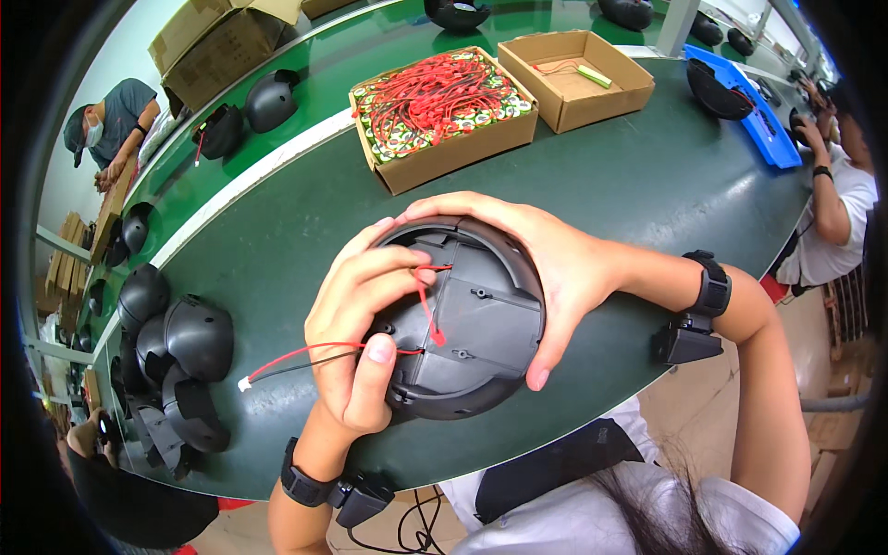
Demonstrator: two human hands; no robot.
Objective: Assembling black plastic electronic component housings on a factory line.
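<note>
A round black plastic housing (499, 328), its ribbed inner side facing up, is held between my two hands over the green table. My right hand (569, 264) wraps its right side, fingers along the far rim and thumb at the near right. My left hand (356, 319) grips the left side, thumb near the rim and fingers bent over the inside, where their tips meet a red wire (424, 287). A red and black lead (305, 350) comes out past the left thumb and ends in a small white connector (244, 384). What lies under the left fingers is hidden.
Beyond the housing, a cardboard box (453, 153) is full of green-and-white battery packs with red wires; another box (601, 106) holds one pack. Black shells (199, 338) are piled at left. A blue tray (768, 129) lies at far right. Co-workers are at left and right.
</note>
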